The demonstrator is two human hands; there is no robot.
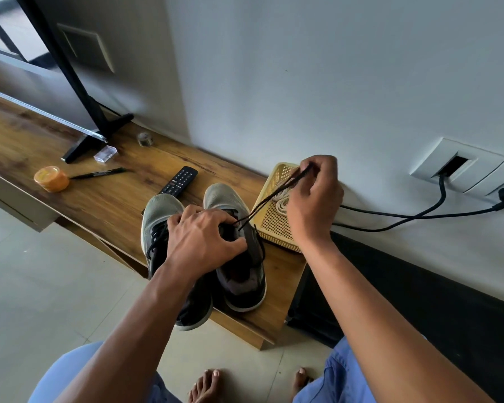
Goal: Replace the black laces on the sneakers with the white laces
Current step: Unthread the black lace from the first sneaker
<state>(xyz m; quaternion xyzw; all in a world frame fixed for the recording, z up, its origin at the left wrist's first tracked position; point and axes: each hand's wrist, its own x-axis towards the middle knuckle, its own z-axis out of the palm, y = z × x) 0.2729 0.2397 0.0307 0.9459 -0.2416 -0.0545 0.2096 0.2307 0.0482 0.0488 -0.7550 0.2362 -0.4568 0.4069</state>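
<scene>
Pale tiled floor (pixel 41 286) nearest, with bare feet and blue-clad knees at the bottom edge. Above that, wooden bench (pixel 114 205) along a grey wall, carrying two grey sneakers side by side, heels toward the viewer. Left sneaker (pixel 157 216) laced in black. Left hand (pixel 204 239) pressed down on the right sneaker (pixel 242 274), fingers (pixel 224 219) curled over the tongue and thumb against its inner side. Black lace (pixel 271 196) running taut and doubled from the eyelets just beside those fingers, up and right to the right hand (pixel 314 199). Right hand raised over a yellow mesh basket (pixel 268 228), fingertips (pixel 312 167) pinching the lace ends. White laces (pixel 282 203) coiled inside the basket, just under the lace. Farther off: black remote (pixel 179 180), pen (pixel 99 173), orange round tub (pixel 51 178), clear small box (pixel 105 154), TV stand foot (pixel 96 135). Wall socket (pixel 460 170) with black cables at far right.
</scene>
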